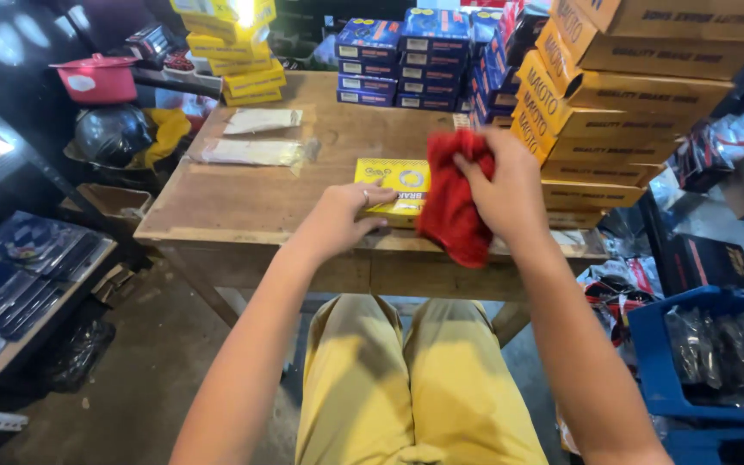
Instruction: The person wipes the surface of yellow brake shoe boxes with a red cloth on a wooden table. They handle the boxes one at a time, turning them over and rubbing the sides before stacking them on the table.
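Observation:
A flat yellow box [392, 179] lies near the front edge of the wooden table [243, 207]. My left hand [348, 217] rests on the box's near left corner, fingers spread over it, a ring on one finger. My right hand [503, 185] is shut on a red cloth [454, 207], which hangs over the right end of the box and hides that part. I sit at the table; my legs in yellow trousers show below it.
Blue boxes [398, 60] are stacked at the table's back, yellow boxes [234, 52] at the back left, brown cartons [613, 95] at the right. Two clear plastic packets [256, 151] lie on the left half. A blue crate [708, 362] stands at my right, shelves at my left.

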